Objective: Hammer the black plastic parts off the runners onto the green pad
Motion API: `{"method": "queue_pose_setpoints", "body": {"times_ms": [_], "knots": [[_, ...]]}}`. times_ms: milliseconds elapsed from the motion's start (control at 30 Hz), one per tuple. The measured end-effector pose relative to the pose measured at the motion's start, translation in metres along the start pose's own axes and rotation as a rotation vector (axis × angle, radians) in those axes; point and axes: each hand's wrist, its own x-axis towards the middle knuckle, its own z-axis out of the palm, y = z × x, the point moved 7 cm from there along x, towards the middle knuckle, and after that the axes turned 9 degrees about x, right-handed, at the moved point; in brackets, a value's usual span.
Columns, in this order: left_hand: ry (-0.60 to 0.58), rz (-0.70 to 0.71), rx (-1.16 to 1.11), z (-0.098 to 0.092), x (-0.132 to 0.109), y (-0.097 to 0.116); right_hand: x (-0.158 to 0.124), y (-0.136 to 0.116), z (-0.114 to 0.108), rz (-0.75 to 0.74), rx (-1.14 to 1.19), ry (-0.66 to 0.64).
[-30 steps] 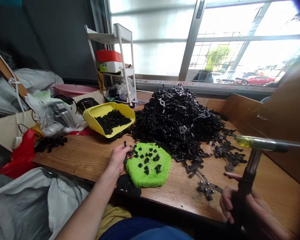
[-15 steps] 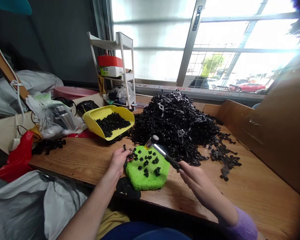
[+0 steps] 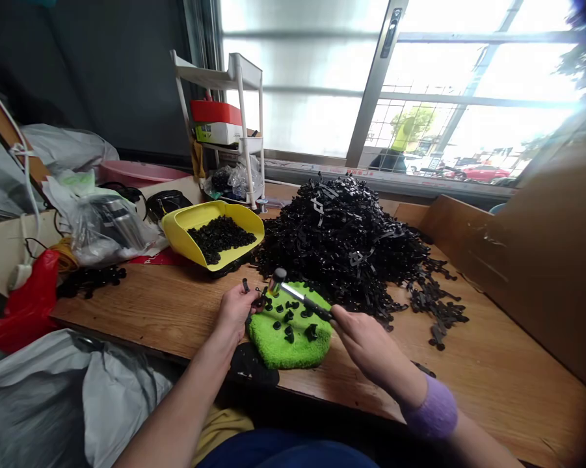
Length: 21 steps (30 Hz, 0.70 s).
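Pinching part (image 3: 259, 301), left hand (image 3: 235, 311), right hand (image 3: 368, 343) hiding hammer (image 3: 297, 296)

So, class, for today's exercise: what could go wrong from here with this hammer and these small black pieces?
The hammer in the right hand hangs close to the left hand, so a miss could strike its fingers. A stray blow could also scatter the small black pieces on the green pad into the black pile just behind it.

the left hand (image 3: 235, 311) is raised at the end of the bare left forearm (image 3: 175, 406), its fingers (image 3: 251, 302) pinched together. well to its right, the right hand (image 3: 365, 344) lies curled shut, knuckles up, angled in from the right forearm (image 3: 478, 442).
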Motion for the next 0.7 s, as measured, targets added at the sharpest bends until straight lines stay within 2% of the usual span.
{"method": "queue_pose_setpoints", "body": {"times_ms": [100, 233, 267, 433, 533, 700], "knots": [[-0.007, 0.000, -0.005, 0.001, -0.001, 0.001, 0.001, 0.000, -0.007, -0.023, 0.107, 0.107], [0.002, 0.003, -0.003, 0.001, -0.001, 0.003, 0.004, 0.008, 0.010, 0.049, -0.024, -0.064], [0.002, 0.004, -0.005, 0.001, -0.001, 0.003, 0.005, 0.009, 0.011, 0.053, -0.021, -0.073], [-0.005, -0.024, -0.024, 0.000, -0.001, 0.000, 0.004, 0.003, -0.014, -0.016, 0.205, 0.160], [-0.022, -0.070, -0.029, -0.002, -0.003, -0.001, 0.001, 0.002, -0.016, -0.037, 0.257, 0.149], [-0.033, -0.086, -0.035, -0.004, -0.006, 0.000, -0.006, 0.013, -0.004, 0.011, 0.305, 0.098]]}}
